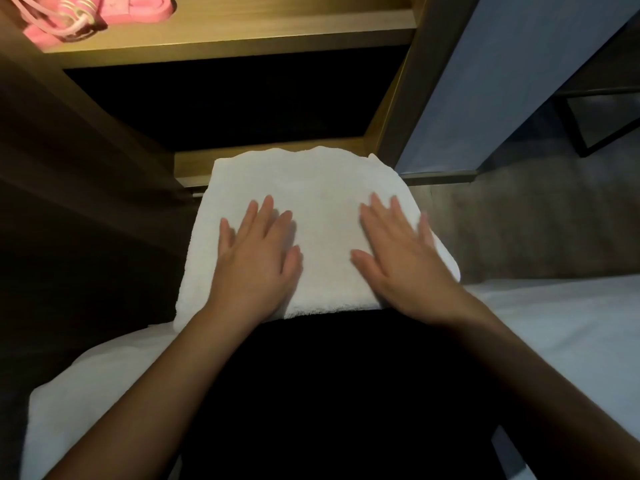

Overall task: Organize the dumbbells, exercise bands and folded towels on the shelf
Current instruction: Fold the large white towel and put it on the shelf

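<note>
A folded white towel [313,192] lies across my lap, just in front of the wooden shelf unit. My left hand [258,254] rests flat on its left half with the fingers straight and spread. On the right half my right hand [403,251] presses down flat, fingers straight too. Pink exercise bands [86,15] with a pale cord lie on the lit upper shelf [277,32] at the top left. No dumbbells are in view.
Below the lit shelf is a dark open compartment [242,105] with a wooden front edge [194,164]. A pale blue-grey panel [502,81] stands to the right. White bedding [571,323] spreads on both sides of my dark lap.
</note>
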